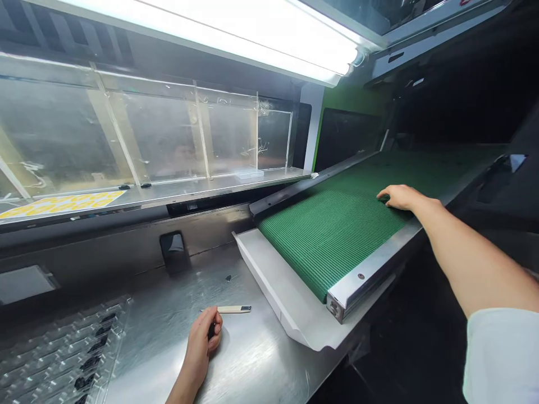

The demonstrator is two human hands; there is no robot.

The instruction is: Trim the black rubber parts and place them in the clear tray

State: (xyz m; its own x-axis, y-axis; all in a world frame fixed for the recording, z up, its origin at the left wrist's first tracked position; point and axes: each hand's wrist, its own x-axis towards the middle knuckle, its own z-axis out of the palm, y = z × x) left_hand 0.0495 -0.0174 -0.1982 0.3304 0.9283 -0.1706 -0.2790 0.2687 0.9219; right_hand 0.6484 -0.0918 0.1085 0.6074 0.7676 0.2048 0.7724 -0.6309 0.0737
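Observation:
My left hand (203,343) rests on the steel worktop (252,359) at the lower middle, fingers curled round a small dark item that I cannot name. Just beyond its fingertips lies a thin pale stick with a dark tip (231,309). My right hand (399,196) reaches far out to the right and lies on the green mesh conveyor belt (332,235), fingers bent down onto the belt surface. Whether anything is under those fingers is hidden.
A clear plastic tray (63,353) with rows of small dark parts sits at the lower left. Behind the worktop runs a steel shelf with clear partition panels (168,134) and a yellow patterned sheet (63,203). A white chute (286,292) edges the conveyor. A strip lamp glares overhead.

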